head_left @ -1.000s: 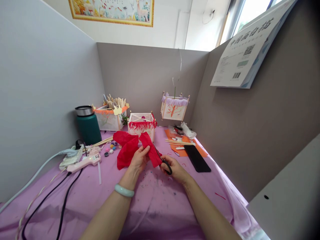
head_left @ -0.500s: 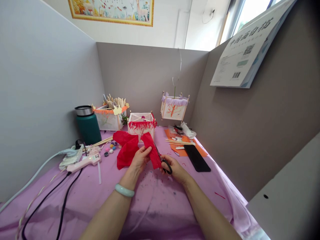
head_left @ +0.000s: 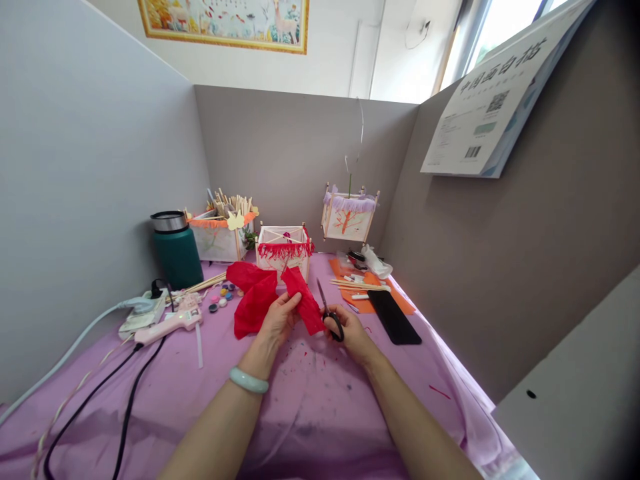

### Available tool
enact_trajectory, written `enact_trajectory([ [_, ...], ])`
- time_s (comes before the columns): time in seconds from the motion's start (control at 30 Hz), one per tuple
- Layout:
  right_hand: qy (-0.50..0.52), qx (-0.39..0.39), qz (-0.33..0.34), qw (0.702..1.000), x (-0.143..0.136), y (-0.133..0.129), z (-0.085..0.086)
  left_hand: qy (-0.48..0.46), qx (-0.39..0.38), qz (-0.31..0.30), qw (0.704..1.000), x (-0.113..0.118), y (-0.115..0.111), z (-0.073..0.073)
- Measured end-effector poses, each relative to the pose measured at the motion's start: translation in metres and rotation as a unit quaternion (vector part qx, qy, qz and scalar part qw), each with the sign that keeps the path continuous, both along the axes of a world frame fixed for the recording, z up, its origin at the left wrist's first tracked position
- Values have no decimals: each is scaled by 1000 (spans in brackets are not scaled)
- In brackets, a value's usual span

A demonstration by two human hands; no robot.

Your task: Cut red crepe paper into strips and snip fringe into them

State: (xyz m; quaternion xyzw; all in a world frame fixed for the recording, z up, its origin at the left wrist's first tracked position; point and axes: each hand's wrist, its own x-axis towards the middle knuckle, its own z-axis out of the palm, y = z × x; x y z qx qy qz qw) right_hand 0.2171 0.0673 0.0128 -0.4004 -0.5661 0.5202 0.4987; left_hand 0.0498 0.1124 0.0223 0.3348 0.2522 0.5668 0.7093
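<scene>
Between the thumb and fingers of my left hand (head_left: 281,319) is a strip of red crepe paper (head_left: 305,303), tilted above the table. My right hand (head_left: 347,332) grips black-handled scissors (head_left: 334,325) by the loops. Their blades point away from me, just right of the strip and apart from it. A larger crumpled sheet of red paper (head_left: 253,303) lies left of my left hand. Behind the strip stands a small white paper lantern (head_left: 283,260) with wooden sticks at its corners and a red fringe.
A green bottle (head_left: 177,257), a pink glue gun (head_left: 167,327) with cables and several small paint pots (head_left: 223,301) are at left. A black phone (head_left: 394,317) lies on orange paper (head_left: 340,268) at right. A lantern with purple fringe (head_left: 349,217) hangs behind. Grey partitions (head_left: 300,147) enclose the table.
The scissors have swung away from the red strip, leaving a gap between blades and paper. The strip's lower end tilts further right. My left hand has barely moved.
</scene>
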Motion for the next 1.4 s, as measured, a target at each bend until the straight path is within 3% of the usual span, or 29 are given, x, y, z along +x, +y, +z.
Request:
enact_trajectory([
  [0.13,-109,92,-138,980,7,10,-11,-23,-16,7,1000,-1,2,0],
  [0.27,-321,174,-222,904,14,15,-21,-34,-17,22,999,0,-1,3],
  [0.63,-563,163,-245,772,13,7,-14,21,37,24,999,2,-4,1],
  [0.93,-613,149,-292,719,11,2,-7,102,55,12,993,4,-3,-5],
  [1.17,-614,158,-314,707,11,1,-12,92,52,5,994,5,-3,-5],
  [1.27,-596,165,-326,715,13,2,-14,85,39,-10,996,5,-4,-3],
  [1.33,-559,169,-326,743,14,4,-14,77,23,-32,996,5,-5,-1],
  [1.4,-477,175,-309,804,14,7,-14,76,12,-58,995,5,-8,2],
])
